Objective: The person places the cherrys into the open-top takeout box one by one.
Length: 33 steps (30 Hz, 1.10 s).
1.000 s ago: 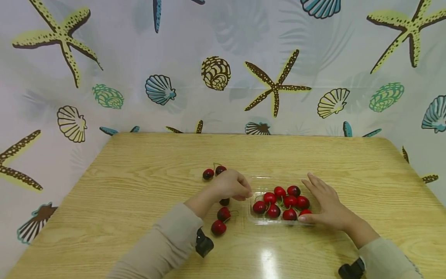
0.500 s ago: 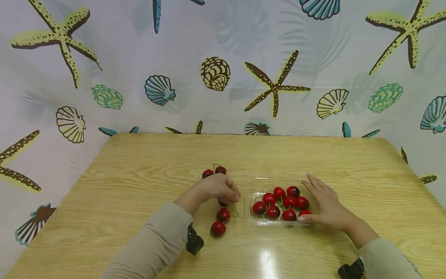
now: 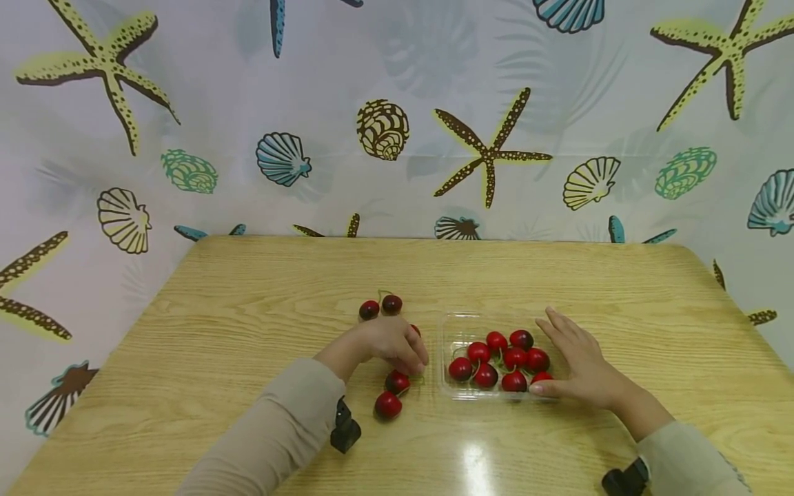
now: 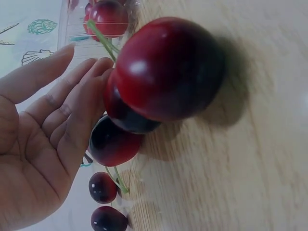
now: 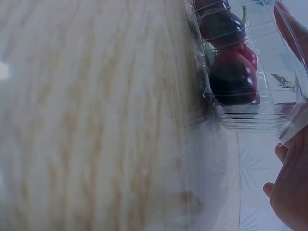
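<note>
My left hand (image 3: pixel 392 342) is over the loose cherries left of the clear plastic box (image 3: pixel 443 358). In the left wrist view its thumb stands apart from the fingers, and the fingertips (image 4: pixel 102 67) are right at a dark red cherry (image 4: pixel 126 108) beside a green stem (image 4: pixel 98 36). A larger-looking cherry (image 4: pixel 168 70) is closest to that camera. My right hand (image 3: pixel 579 368) rests at the box's right end, fingers spread toward the far side, thumb at the near corner. Several red cherries (image 3: pixel 486 375) lie inside the box.
A joined pair of cherries (image 3: pixel 369 310) lies beyond the left hand, and another cherry (image 3: pixel 388 405) lies nearer the person. All stand on a light wooden table (image 3: pixel 260 289). A patterned cloth (image 3: pixel 335 179) hangs behind it.
My left hand has moved left, away from the box's left edge, then slightly nearer the person over the front pair of cherries. The right hand and the box have stayed put.
</note>
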{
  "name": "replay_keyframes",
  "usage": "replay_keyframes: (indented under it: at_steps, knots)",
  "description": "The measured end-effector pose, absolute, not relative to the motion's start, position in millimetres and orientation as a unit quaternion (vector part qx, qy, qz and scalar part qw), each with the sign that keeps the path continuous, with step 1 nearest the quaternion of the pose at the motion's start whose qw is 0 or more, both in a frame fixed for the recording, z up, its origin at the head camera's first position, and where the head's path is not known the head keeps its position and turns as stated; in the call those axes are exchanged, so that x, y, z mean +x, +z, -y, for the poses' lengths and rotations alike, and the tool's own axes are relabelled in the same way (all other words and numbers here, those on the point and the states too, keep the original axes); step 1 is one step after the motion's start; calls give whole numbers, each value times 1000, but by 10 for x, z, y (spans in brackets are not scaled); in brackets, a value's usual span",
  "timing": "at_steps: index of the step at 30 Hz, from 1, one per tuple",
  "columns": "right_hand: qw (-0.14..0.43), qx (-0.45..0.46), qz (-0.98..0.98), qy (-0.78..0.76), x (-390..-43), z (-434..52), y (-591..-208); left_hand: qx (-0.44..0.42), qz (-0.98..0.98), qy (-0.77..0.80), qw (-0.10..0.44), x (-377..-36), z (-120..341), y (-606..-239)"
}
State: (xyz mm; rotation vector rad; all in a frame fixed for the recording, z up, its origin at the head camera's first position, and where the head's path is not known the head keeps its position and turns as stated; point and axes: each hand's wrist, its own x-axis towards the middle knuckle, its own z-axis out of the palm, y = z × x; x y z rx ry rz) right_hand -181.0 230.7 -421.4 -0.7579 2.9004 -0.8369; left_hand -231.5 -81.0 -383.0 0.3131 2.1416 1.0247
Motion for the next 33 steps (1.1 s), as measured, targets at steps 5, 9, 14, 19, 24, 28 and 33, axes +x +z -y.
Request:
replay_keyframes:
  at_steps: [5,9,14,19,24,28,33]
  knots:
    - [15,-244,-932,-269,-1813,-2309,-4213,133,-843,376,362,-2318,781,-3823]
    - [14,-245,-932,-268,-1815,-2305,-4210,159,-850,343,367,-2327,753,-3827]
    - [17,-245,-931,-271,-1812,-2302,-4209,187,-847,314,386,-2327,728,-3838]
    - [16,-244,-931,-272,-1812,-2311,-4210,197,-852,291,389,-2314,733,-3845]
    - [17,-244,-931,-271,-1815,-2309,-4210,204,-861,261,386,-2287,760,-3827]
    - [15,-244,-932,-268,-1813,-2304,-4209,194,-858,270,392,-2264,777,-3819]
    - [10,-250,-930,-269,-1805,-2300,-4201,196,-856,282,386,-2252,813,-3834]
